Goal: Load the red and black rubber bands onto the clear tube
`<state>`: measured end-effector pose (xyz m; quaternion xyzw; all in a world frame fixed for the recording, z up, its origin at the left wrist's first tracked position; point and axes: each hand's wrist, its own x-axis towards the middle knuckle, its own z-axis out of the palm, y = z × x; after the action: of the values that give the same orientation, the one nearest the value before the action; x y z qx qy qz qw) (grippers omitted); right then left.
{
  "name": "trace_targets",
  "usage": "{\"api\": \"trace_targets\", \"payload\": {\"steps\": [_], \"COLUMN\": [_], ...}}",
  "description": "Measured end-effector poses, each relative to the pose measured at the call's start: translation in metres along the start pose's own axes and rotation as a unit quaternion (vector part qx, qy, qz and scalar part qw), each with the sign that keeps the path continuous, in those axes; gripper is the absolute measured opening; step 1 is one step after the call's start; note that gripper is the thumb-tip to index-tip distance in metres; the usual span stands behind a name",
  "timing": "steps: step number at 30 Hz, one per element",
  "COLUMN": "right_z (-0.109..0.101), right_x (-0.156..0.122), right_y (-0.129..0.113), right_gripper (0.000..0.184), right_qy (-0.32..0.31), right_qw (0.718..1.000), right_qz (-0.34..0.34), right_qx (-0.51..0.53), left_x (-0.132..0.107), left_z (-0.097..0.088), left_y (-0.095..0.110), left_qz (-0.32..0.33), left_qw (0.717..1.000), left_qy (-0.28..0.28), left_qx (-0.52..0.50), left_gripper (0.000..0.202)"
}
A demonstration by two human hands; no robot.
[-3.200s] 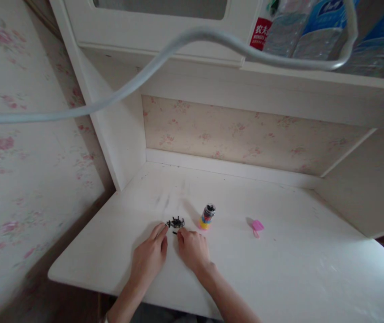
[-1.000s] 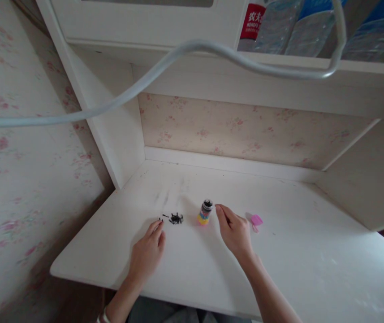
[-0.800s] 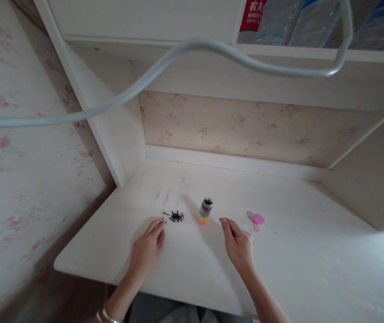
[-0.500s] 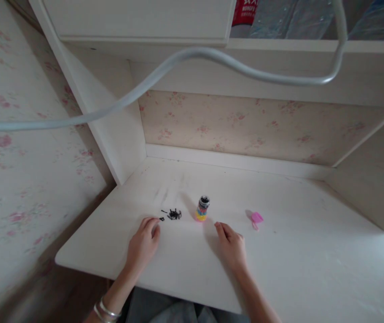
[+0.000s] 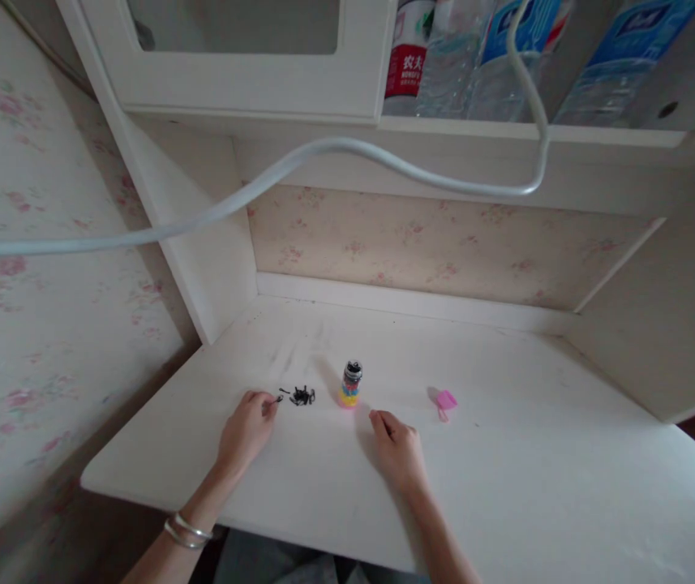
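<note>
Resting on the white counter (image 5: 505,487), the left hand (image 5: 246,426) lies farthest left, with silver bangles (image 5: 186,530) on its wrist. Its fingers are curled in, their tips right at a lone black piece (image 5: 279,398); whether they pinch that piece or only touch it I cannot tell. Just right of it sits a small heap of black pieces (image 5: 302,396), apart from the hand. Next stands a small jar (image 5: 350,384), upright, with coloured bands below and dark at its top. Near the jar, toward the counter's front edge, the right hand (image 5: 396,446) lies palm down, fingers loosely bent, holding nothing. Farther right a small pink item (image 5: 445,401) lies on the counter, well apart from the jar. Overhead a pale cable (image 5: 323,148) sags across the view, below a shelf of water bottles (image 5: 481,57)
</note>
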<state>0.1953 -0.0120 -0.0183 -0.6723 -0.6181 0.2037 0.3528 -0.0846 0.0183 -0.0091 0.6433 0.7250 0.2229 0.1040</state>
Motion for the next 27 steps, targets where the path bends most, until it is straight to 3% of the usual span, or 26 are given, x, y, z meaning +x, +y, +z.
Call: {"api": "trace_targets", "payload": {"steps": [7, 14, 17, 20, 24, 27], "right_z": [-0.001, -0.001, 0.001, 0.003, 0.001, 0.0], "right_x": [0.001, 0.001, 0.002, 0.003, 0.003, 0.003], "right_y": [0.0, 0.0, 0.002, 0.002, 0.0, -0.002], "right_gripper": [0.049, 0.049, 0.047, 0.045, 0.044, 0.045], "right_qy": [-0.021, -0.022, -0.021, -0.017, -0.012, -0.014], "right_qw": [1.0, 1.0, 1.0, 1.0, 1.0, 1.0], "right_qz": [0.014, -0.003, -0.009, -0.018, -0.02, -0.023], "right_qx": [0.005, 0.014, 0.01, 0.006, -0.002, -0.002], "left_x": [0.011, 0.017, 0.022, 0.023, 0.018, 0.017], "left_z": [0.0, -0.008, -0.021, -0.038, -0.049, -0.046], "left_y": [-0.006, 0.012, 0.039, 0.08, 0.128, 0.145], "left_qz": [0.008, 0.033, 0.091, 0.162, 0.222, 0.238], "left_qw": [1.0, 0.998, 0.991, 0.974, 0.959, 0.956], "left_qy": [-0.021, 0.038, 0.074, 0.084, 0.054, 0.039], "left_qx": [-0.021, -0.021, -0.07, -0.134, -0.166, -0.165], "left_gripper": [0.025, 0.031, 0.03, 0.031, 0.03, 0.03]}}
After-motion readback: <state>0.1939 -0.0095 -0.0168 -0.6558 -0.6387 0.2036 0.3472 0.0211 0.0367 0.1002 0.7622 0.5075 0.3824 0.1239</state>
